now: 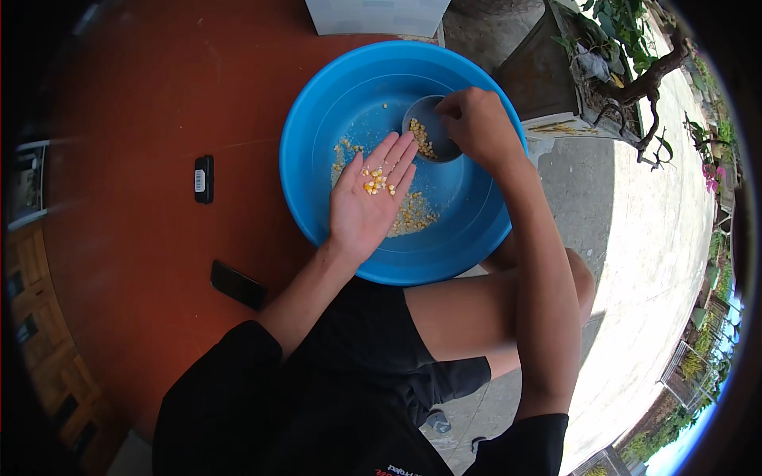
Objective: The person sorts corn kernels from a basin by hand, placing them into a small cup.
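Note:
A big blue basin (317, 119) rests at the table's edge, with loose corn kernels (413, 214) scattered on its bottom. My left hand (369, 198) lies flat and palm up over the basin, fingers spread, with several yellow kernels on the palm. Its fingertips touch a small grey cup (429, 136) that holds a few kernels. My right hand (476, 119) grips the cup's rim from the right side, fingers curled over it.
The basin sits on a reddish-brown table (159, 95). Two small black devices (204, 178) (236, 284) lie on it left of the basin. A white box (377, 16) stands behind. To the right are concrete ground and a potted plant (627, 63).

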Available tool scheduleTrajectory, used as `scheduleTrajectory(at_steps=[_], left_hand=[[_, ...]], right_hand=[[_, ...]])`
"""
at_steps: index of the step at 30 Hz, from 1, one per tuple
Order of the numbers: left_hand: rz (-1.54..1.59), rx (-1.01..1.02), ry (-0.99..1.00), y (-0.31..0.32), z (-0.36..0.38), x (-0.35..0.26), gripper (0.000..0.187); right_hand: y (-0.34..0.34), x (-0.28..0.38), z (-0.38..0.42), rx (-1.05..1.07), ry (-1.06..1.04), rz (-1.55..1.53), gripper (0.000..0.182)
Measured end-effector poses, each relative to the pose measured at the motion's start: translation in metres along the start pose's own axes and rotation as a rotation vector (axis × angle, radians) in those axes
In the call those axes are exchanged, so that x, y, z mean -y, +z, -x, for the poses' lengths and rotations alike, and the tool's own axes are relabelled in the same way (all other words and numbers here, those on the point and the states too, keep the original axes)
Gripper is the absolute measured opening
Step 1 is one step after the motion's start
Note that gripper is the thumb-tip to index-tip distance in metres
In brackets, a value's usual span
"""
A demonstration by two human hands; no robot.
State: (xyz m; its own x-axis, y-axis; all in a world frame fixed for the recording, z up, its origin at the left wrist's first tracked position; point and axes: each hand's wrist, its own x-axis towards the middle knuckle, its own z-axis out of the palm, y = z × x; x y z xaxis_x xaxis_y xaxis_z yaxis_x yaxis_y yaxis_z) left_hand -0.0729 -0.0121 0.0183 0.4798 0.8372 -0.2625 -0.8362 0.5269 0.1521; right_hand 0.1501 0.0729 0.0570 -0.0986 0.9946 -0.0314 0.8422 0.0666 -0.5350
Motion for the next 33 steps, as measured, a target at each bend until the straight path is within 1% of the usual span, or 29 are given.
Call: scheduleTrajectory(at_steps=[2,4,6,8,9,10,13,16,19,22,28,33], left_hand=[[-0.006,0.014,-0.007,0.000,-0.002,-0.001,0.066],[-0.041,0.018,-0.011,-0.002,-0.005,-0.004,0.068],[0.221,0.225,-0.086,-0.029,-0.014,-0.005,0.067],[0.217,0.135,-0.106,-0.024,-0.014,-0.006,0.067],[0.083,-0.059,-0.084,0.002,-0.010,-0.005,0.067],[-0.048,-0.251,-0.064,0.017,-0.008,-0.003,0.066],[-0.091,0.012,-0.060,0.010,-0.008,-0.005,0.068],[-0.127,0.038,-0.047,0.007,-0.010,-0.006,0.070],[-0.100,0.072,-0.095,0.009,-0.010,-0.005,0.072],[-0.094,0.093,-0.089,0.009,-0.010,-0.005,0.073],[-0.046,0.082,-0.095,0.013,-0.008,-0.005,0.075],[-0.020,0.022,-0.139,0.010,-0.006,-0.008,0.071]], right_hand=[[-0.007,0.018,0.006,-0.018,-0.048,-0.062,0.021],[-0.017,0.044,0.015,0.043,-0.066,-0.222,0.017],[-0.015,0.067,0.024,0.106,-0.115,-0.345,0.014],[-0.011,0.081,0.036,0.174,-0.176,-0.409,0.013],[-0.008,0.083,0.041,0.229,-0.201,-0.329,0.018],[-0.001,0.081,0.047,0.211,-0.236,-0.310,0.020],[0.011,0.075,0.058,0.152,-0.333,-0.267,0.026],[0.005,0.072,0.059,0.101,-0.322,-0.235,0.024],[0.004,0.070,0.059,0.142,-0.293,-0.238,0.022],[0.004,0.074,0.059,0.166,-0.322,-0.157,0.028],[0.011,0.079,0.057,0.177,-0.280,-0.093,0.021],[0.011,0.081,0.051,0.167,-0.263,-0.079,0.019]])
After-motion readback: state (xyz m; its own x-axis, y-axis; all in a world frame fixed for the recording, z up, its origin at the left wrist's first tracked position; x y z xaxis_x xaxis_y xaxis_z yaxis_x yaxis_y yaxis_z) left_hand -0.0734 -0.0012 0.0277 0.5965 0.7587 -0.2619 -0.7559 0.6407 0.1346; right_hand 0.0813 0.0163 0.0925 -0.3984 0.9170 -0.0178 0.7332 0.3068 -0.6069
